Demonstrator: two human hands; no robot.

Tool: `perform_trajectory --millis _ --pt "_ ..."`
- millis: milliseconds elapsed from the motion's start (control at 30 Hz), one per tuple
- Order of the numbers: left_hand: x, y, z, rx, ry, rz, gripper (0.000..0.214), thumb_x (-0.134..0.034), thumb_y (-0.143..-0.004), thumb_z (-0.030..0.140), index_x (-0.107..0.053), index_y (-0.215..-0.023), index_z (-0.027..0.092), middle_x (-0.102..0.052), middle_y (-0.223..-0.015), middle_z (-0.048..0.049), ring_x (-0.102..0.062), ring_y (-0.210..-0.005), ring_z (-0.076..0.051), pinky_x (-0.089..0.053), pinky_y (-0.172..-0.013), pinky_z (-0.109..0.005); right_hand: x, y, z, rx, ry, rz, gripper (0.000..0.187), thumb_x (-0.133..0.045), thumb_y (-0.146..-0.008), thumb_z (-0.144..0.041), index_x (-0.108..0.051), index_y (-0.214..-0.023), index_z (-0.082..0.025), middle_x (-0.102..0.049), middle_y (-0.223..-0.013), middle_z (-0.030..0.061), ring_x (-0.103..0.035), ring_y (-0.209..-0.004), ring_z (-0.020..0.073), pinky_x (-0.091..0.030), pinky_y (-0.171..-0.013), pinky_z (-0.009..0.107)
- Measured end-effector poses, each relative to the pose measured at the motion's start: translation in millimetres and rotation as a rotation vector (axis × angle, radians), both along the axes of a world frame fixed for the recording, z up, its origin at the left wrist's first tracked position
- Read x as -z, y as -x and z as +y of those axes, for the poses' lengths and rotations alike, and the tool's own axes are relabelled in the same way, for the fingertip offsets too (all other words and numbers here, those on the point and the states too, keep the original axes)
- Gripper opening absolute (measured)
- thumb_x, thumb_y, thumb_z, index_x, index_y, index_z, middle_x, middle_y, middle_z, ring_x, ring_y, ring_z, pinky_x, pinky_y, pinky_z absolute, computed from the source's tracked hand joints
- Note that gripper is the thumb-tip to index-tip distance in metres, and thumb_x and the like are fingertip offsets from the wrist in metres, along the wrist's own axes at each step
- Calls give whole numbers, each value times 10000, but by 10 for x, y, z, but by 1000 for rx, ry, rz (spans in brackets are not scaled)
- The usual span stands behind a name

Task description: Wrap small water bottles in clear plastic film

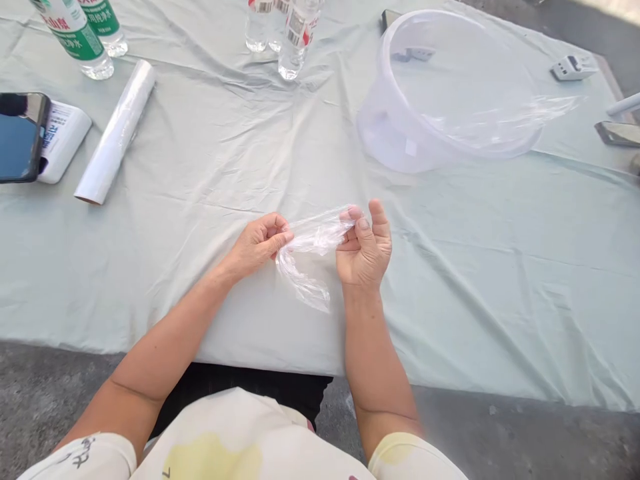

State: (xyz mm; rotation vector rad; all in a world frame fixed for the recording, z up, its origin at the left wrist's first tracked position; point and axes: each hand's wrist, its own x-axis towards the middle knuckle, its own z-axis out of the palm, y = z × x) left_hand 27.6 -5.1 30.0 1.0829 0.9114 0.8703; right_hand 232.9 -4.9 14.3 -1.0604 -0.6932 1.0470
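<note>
Crumpled clear plastic film (323,239) stretches between my two hands above the table's near edge, with a loose end hanging down. My left hand (263,241) pinches it between thumb and fingertips. Palm up, my right hand (366,243) holds the other end between thumb and fingers, its outer finger raised. Beyond them to the right stands a translucent white basin (373,127), with clear film over its opening and a loose tail of film at the right. A roll of plastic film (116,133) lies to the left of my hands.
Pale cloth covers the table (210,153). At the left lie a phone (20,143) and a white box-like item (65,140). Green-labelled bottles (85,40) stand behind them, and clear bottles (295,40) stand at the back. A small white device (573,68) sits far right.
</note>
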Motion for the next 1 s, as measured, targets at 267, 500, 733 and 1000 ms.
perform_trajectory --millis 267,500,733,1000 --pt "60 -60 24 -257 13 -145 394 -805 -741 480 -521 -787 211 -578 -687 62 -628 -571 -101 -476 -484 -201 41 205 -141 -321 185 -84 658 -762 -648 -762 -601 -1002 -231 -712 -991 55 -733 -873 214 -575 -580 269" --pt "78 -153 -46 -267 -86 -20 339 -803 -759 446 -585 -715 190 -573 -654 45 -597 -641 -90 -523 -612 -203 33 288 -204 -459 189 -230 301 -797 -770 -500 -686 -801 -221 -716 -913 28 -688 -871 174 -582 -777 310" --pt "19 -28 57 -439 68 -158 424 -809 -742 506 -489 -791 233 -530 -578 93 -619 -514 -110 -527 -525 -234 -95 116 -92 -470 330 -71 327 -861 -644 -430 -632 -715 -206 -691 -763 -2 -587 -577 95 -495 -540 238" --pt "-41 153 160 -619 184 -93 289 -730 -856 324 -476 -761 224 -442 -501 109 -320 -335 -28 -250 -341 -166 -133 -107 -6 -260 401 -28 296 -833 -564 -287 -594 -720 -210 -682 -743 -23 -501 -520 58 -417 -474 198"
